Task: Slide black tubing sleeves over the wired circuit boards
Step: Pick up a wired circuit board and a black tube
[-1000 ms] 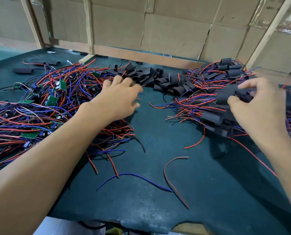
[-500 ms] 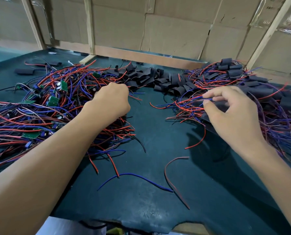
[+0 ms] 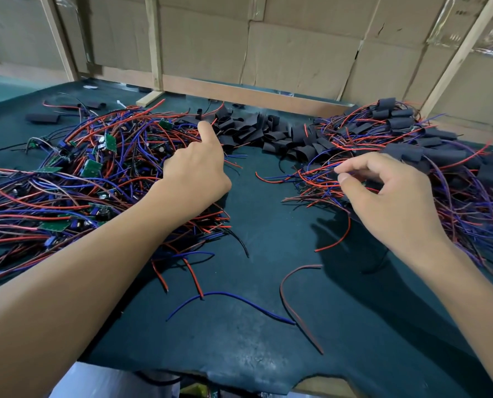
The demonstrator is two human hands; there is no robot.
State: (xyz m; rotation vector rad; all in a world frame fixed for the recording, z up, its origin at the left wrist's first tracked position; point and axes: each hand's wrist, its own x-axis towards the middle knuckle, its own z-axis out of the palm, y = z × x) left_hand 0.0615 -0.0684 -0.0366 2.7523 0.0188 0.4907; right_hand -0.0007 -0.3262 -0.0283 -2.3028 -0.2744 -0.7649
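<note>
Grip: left hand (image 3: 199,170) is resting on the wired circuit boards (image 3: 75,179) with forefinger out, holding nothing visible; right hand (image 3: 389,196) is pinching thin wires (image 3: 323,173).

Head view: the boards are lying in one tangled heap at desk (image 3: 268,340) left, loose black tubing sleeves (image 3: 271,133) are piling mid-back, sleeved boards (image 3: 429,150) are heaping right; each is past counting. They are looking light; wires limp and snaggy, sleeves soft, so taking a board by its edges seems best.
</note>
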